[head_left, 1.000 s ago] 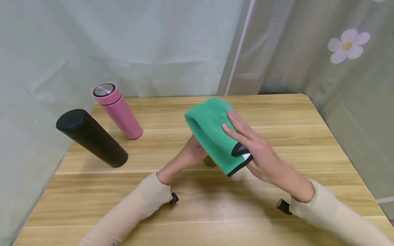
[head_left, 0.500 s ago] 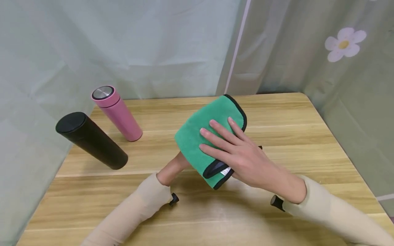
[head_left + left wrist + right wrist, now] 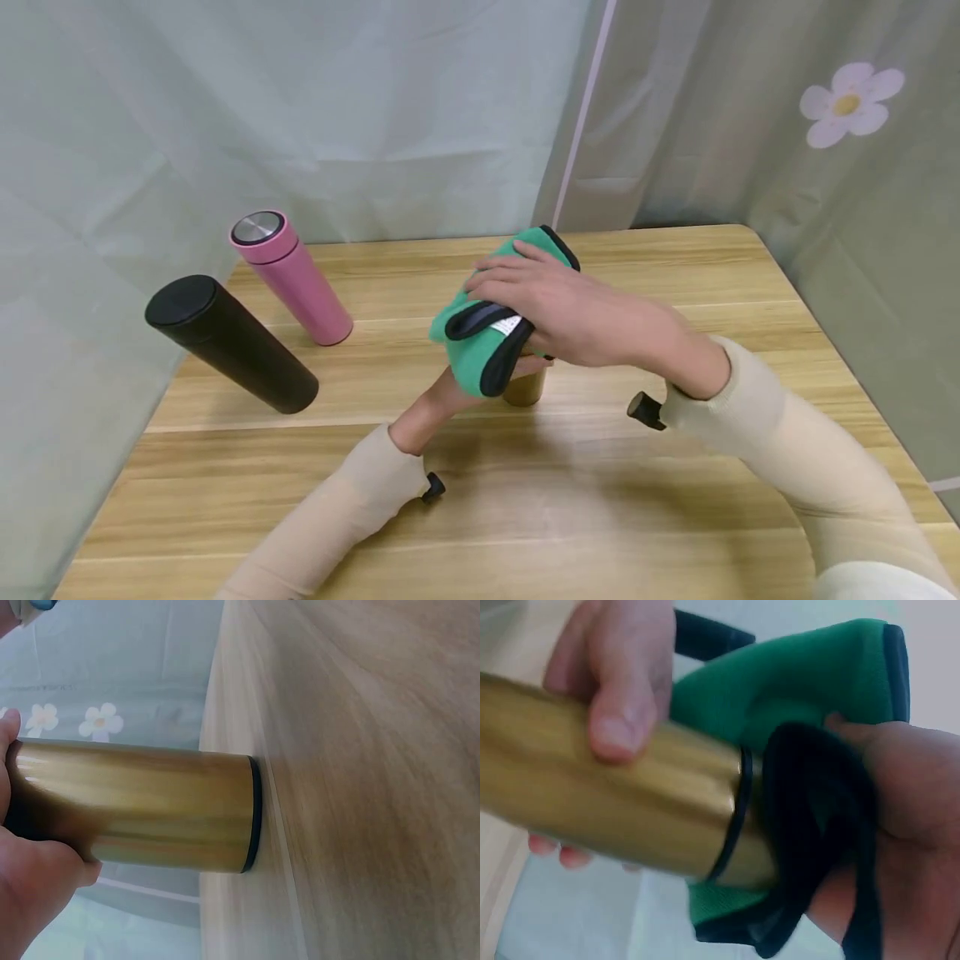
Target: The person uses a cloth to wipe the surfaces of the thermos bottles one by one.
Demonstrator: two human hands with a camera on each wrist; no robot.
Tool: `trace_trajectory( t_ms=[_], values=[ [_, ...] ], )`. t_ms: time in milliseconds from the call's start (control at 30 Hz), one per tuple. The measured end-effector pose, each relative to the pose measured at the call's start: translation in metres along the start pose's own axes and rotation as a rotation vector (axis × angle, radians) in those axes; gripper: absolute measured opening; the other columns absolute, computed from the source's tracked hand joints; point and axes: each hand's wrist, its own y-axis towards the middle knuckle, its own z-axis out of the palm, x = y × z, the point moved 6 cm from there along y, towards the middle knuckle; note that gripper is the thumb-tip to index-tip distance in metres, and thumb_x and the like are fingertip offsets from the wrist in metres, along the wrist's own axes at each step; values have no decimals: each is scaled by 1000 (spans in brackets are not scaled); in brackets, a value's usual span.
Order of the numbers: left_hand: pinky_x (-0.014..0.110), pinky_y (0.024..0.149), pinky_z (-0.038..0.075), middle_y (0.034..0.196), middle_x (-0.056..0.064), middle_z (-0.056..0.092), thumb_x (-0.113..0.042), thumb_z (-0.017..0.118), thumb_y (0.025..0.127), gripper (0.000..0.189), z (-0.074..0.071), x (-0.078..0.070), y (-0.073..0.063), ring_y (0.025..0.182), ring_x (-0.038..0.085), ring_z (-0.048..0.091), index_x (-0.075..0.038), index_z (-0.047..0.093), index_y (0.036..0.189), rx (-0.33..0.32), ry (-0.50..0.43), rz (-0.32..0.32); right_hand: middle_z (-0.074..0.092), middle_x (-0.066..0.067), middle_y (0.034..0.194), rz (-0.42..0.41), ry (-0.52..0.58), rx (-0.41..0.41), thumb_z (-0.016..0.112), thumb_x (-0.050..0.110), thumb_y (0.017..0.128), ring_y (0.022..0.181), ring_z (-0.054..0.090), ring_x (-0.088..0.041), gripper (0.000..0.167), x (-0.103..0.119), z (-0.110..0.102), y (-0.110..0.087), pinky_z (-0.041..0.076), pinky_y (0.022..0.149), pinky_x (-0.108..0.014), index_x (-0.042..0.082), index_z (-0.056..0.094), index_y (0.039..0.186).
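Note:
A gold thermos bottle (image 3: 142, 806) stands at the middle of the table, its dark-rimmed base at the wood in the left wrist view. My left hand (image 3: 626, 682) grips it around the body, thumb on the near side in the right wrist view. Over the top of the bottle lies a folded green cloth (image 3: 474, 362) with black edging and a white label. My right hand (image 3: 577, 312) holds this cloth from above, fingers bent over it. From the head camera, cloth and hands hide most of the bottle; only its lower part shows.
To the left on the wooden table (image 3: 600, 525) stand a black bottle (image 3: 240, 350) and, behind it, a pink bottle (image 3: 303, 287) with a silver-topped lid. Pale curtains (image 3: 360, 108) hang right behind the table's back edge and along its sides.
My right hand has swung left and up with the green cloth, its fingers going from spread flat to bent over the bottle's top. The left hand stays at the bottle; both other bottles stand unmoved.

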Motion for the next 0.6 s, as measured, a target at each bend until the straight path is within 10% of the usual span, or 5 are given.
trace_trajectory(
  t_ms=[133,267,600],
  values=[
    [33,96,52,118,1,64,-3,76,94,39,12,-42,19,108,16,62,0,57,127,-24,37,-155,63,-6,135,18,191,-22,58,1,102,132,54,-24,37,-20,-10,-1,37,115,-46,5,59,138],
    [38,93,53,115,8,64,-9,79,92,42,10,-32,15,105,23,63,-7,55,127,-70,23,-305,62,0,136,90,371,-15,47,11,109,120,59,-18,37,-44,-9,-10,47,102,-41,12,55,145],
    [45,99,52,129,6,57,-11,80,92,68,3,-17,13,115,24,60,-20,39,145,-105,6,-326,62,-5,141,244,613,-146,46,11,110,122,58,-17,39,-70,6,-44,46,104,-35,6,53,149]
  ],
)
